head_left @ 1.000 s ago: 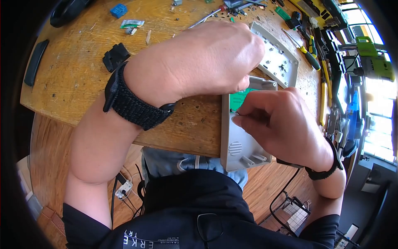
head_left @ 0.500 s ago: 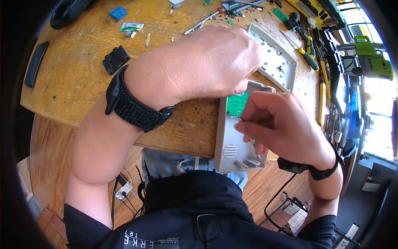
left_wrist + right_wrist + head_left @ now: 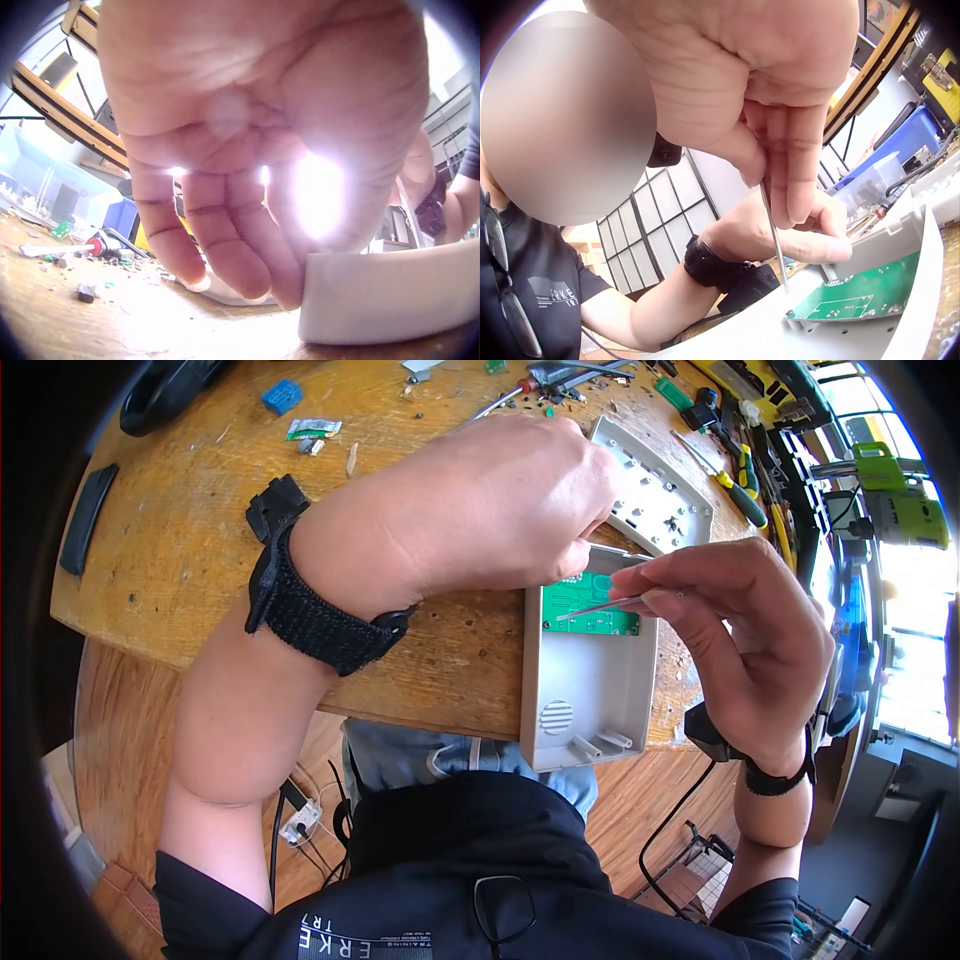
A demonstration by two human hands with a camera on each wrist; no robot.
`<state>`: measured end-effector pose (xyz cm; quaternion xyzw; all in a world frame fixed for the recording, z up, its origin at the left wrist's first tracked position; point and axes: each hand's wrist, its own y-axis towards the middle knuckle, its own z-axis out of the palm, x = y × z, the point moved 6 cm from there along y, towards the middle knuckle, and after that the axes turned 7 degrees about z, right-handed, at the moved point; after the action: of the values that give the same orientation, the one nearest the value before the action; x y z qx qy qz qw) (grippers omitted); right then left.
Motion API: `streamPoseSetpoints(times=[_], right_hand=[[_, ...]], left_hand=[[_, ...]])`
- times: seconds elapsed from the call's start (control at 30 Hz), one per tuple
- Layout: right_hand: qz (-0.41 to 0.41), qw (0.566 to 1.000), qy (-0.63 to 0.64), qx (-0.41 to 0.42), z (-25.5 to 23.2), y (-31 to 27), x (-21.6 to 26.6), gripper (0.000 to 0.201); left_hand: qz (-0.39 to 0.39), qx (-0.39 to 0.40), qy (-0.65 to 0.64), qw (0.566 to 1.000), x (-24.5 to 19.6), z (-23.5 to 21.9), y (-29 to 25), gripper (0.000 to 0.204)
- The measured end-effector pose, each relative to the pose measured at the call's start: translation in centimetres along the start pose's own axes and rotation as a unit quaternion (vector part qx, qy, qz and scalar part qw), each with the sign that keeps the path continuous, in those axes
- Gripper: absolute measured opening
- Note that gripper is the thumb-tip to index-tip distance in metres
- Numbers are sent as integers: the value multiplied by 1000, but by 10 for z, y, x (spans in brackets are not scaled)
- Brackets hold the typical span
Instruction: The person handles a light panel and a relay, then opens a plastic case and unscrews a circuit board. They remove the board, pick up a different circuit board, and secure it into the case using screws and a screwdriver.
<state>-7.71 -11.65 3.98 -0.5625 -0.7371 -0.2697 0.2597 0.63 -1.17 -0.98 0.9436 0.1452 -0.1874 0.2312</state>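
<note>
A light grey plastic casing (image 3: 600, 680) sits at the table's front edge, its open side up. Inside its far half lies a green circuit board (image 3: 562, 595). My left hand (image 3: 520, 500) reaches over to the far end of the casing and grips its wall, fingers outside, as the left wrist view shows. Between thumb and fingers my right hand (image 3: 765, 640) pinches a slim metal tool (image 3: 592, 609). In the right wrist view this tool's tip ends close to the board's near corner, beside a small screw. Its upper part is hidden in the fingers.
Beyond the casing lies its matching grey cover (image 3: 650, 490) with small dark pieces in it. A red-handled screwdriver (image 3: 522, 387), a yellow-and-black screwdriver (image 3: 735, 490) and a black plastic part (image 3: 275, 507) lie around. Debris is scattered over the wooden table (image 3: 200, 580).
My right hand has moved from low inside the casing up and to the right, turning so that the metal tool shows over the board. The casing has shifted slightly left; my left hand stays at its far end.
</note>
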Motion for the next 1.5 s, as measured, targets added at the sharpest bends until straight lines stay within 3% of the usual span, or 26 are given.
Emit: streamPoseSetpoints(times=[0.3,0.5,0.63,0.73,0.83,1.07,1.1,1.2,1.27,1.37,1.43,1.5], right_hand=[[-15,999,-44,12,9,1,2,9],[-68,994,-84,7,6,3,7,11],[-302,931,-200,49,20,-8,21,30],[-365,897,-250,-7,30,-12,22,34],[-362,893,-265,-47,28,-12,22,29],[-282,926,-246,50,28,-11,24,20],[-262,913,-309,57,36,-12,19,20],[-287,920,-265,36,36,-9,15,18],[-331,931,-131,-79,12,-9,21,19],[-323,934,-111,-106,-10,-1,23,22],[-308,938,-137,-80,-28,-3,30,19],[-282,943,-178,12,-26,-1,32,20]], left_hand=[[-7,0,-14,1000,1,1,0,17],[-20,23,-14,999,1,1,1,15],[-13,7,-29,999,2,2,1,16],[-19,21,-38,999,2,2,4,16],[-17,46,-66,997,-3,1,8,16],[-27,49,-42,998,-8,-1,8,16],[-37,52,-33,997,-9,-1,10,16],[-58,59,-35,996,-13,-3,11,17],[-35,39,-40,998,-32,-12,17,17],[-79,76,-66,992,-14,8,6,17],[-68,66,-64,993,-14,4,4,18],[-56,54,-64,995,-13,0,-1,20]])
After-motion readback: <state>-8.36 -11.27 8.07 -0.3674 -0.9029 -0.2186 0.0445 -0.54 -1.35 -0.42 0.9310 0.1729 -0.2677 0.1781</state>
